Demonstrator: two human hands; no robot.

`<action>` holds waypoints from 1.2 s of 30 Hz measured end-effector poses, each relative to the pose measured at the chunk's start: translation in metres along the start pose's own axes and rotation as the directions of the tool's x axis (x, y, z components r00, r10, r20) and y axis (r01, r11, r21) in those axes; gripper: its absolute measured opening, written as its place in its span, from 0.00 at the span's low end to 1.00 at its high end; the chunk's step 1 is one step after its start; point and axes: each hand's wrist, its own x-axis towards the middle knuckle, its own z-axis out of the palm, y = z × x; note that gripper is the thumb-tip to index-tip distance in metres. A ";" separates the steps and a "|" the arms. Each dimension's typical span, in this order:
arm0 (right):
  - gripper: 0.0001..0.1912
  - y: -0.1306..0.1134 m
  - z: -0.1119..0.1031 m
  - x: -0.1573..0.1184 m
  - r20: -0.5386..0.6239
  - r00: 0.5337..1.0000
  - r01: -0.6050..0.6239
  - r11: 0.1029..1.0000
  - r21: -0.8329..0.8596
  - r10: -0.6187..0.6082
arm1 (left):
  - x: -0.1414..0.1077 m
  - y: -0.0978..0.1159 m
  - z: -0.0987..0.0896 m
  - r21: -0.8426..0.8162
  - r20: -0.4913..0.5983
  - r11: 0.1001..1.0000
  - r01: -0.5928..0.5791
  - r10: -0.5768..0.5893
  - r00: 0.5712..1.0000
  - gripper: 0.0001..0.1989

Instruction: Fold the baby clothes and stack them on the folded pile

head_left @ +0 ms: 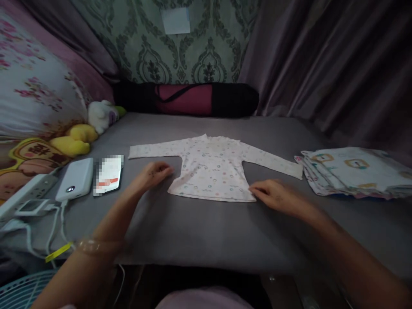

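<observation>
A small white long-sleeved shirt [214, 169] with a fine coloured print lies spread flat on the grey surface, both sleeves stretched outward. My right hand [273, 195] pinches the lower right corner of its hem between thumb and fingers. Left of the shirt's body, below the left sleeve, my left hand [157, 174] hovers with its fingers curled together; it is slightly blurred, and what it holds, if anything, cannot be made out. A gap separates it from the shirt.
Folded printed cloths [357, 171] are stacked at the right. At the left lie a phone [108, 175], a white power bank [76, 179], a power strip [30, 193], cables and plush toys [75, 139]. A long black and red bag [186, 99] lies along the back.
</observation>
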 end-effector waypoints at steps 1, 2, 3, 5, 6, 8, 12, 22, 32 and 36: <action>0.16 -0.002 0.001 0.011 -0.044 0.999 0.032 0.999 0.035 -0.030 | 0.009 0.004 0.002 0.018 -0.048 0.999 0.045 -0.044 0.998 0.18; 0.17 -0.005 0.005 0.025 -0.092 0.995 0.057 0.996 0.068 -0.051 | 0.019 0.009 0.005 0.035 -0.075 0.995 0.090 -0.087 0.993 0.18; 0.17 -0.007 0.010 0.039 -0.163 0.985 0.070 0.993 0.090 -0.055 | 0.027 0.015 0.009 0.051 -0.086 0.990 0.134 -0.130 0.988 0.17; 0.20 -0.010 0.026 0.068 -0.249 0.968 0.052 0.991 0.127 -0.019 | 0.042 0.027 0.019 0.085 -0.094 0.976 0.199 -0.191 0.977 0.16; 0.23 -0.010 0.036 0.080 -0.254 0.967 0.030 0.990 0.136 0.006 | 0.047 0.032 0.024 0.103 -0.109 0.970 0.220 -0.209 0.972 0.15; 0.26 -0.009 0.052 0.098 -0.248 0.968 -0.009 0.991 0.137 0.043 | 0.055 0.038 0.032 0.121 -0.141 0.962 0.246 -0.229 0.963 0.13; 0.28 -0.010 0.074 0.107 -0.215 0.975 -0.036 0.994 0.100 0.057 | 0.062 0.039 0.041 0.119 -0.140 0.956 0.268 -0.251 0.958 0.09; 0.36 -0.030 0.083 0.092 -0.180 0.983 -0.054 0.991 -0.124 0.031 | 0.034 0.057 0.058 0.254 -0.253 0.960 0.117 -0.051 0.966 0.17; 0.35 -0.031 0.078 0.089 -0.146 0.989 -0.044 0.989 -0.141 0.023 | 0.041 0.030 0.049 0.333 -0.085 0.942 -0.032 0.064 0.994 0.17; 0.35 -0.029 0.070 0.083 -0.036 0.999 0.031 0.993 -0.115 -0.036 | 0.046 0.014 0.043 0.146 -0.134 0.979 -0.142 0.162 0.978 0.16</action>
